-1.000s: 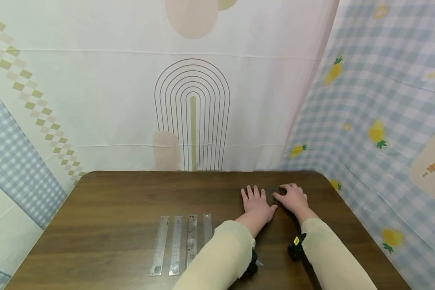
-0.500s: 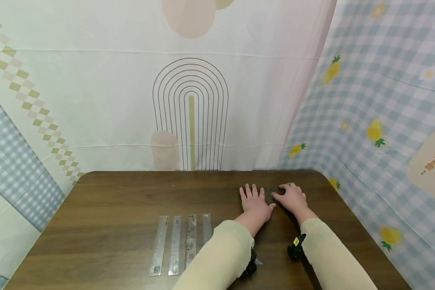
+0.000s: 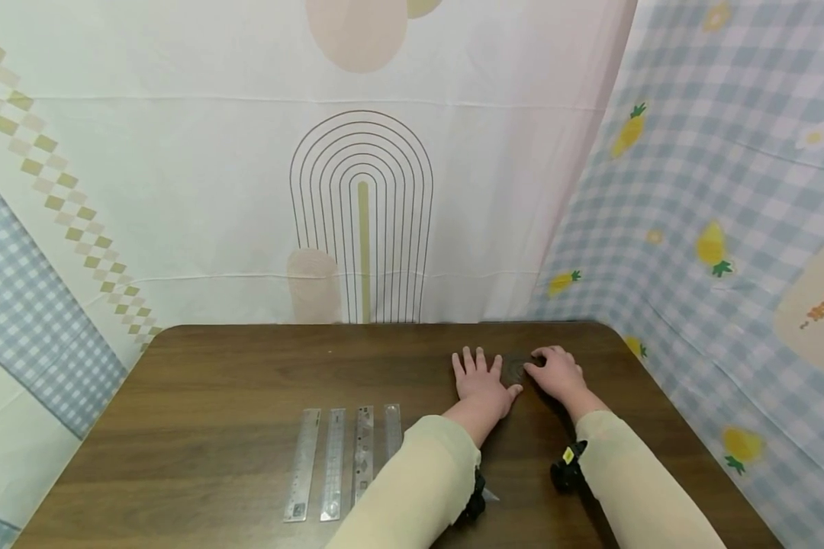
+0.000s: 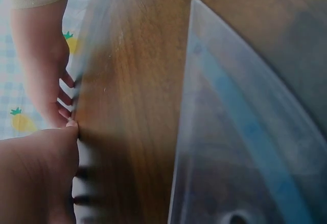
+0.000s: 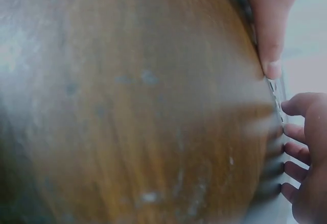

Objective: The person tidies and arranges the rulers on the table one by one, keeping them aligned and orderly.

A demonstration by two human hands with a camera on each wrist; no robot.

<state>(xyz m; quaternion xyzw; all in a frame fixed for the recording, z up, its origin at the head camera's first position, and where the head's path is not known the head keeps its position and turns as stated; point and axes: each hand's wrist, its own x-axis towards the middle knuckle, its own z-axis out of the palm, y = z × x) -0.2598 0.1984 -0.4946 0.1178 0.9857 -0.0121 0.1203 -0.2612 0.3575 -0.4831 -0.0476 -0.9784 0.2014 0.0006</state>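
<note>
My left hand (image 3: 483,387) lies palm down near the far right of the brown table, its fingers spread straight. Just right of its fingers lies a thin, dark-looking see-through piece (image 3: 513,371), flat on the wood; its kind does not show. The right hand (image 3: 556,374) is at that piece's right side, thumb and fingertips lowered to its edge with a gap between them. In the right wrist view the right fingers (image 5: 296,170) reach down apart from one another. A clear set square (image 4: 245,132) with a blue strip lies below the left wrist, mostly hidden by the sleeve in the head view.
Several clear rulers (image 3: 304,465) lie side by side on the table (image 3: 213,396), left of the left forearm, which covers part of them. A patterned cloth (image 3: 494,191) hangs behind the far edge, and a blue checked one (image 3: 762,229) along the right.
The right hand has shifted slightly right, its thumb drawing back across the see-through piece to uncover more of it. The left hand stays about where it was.
</note>
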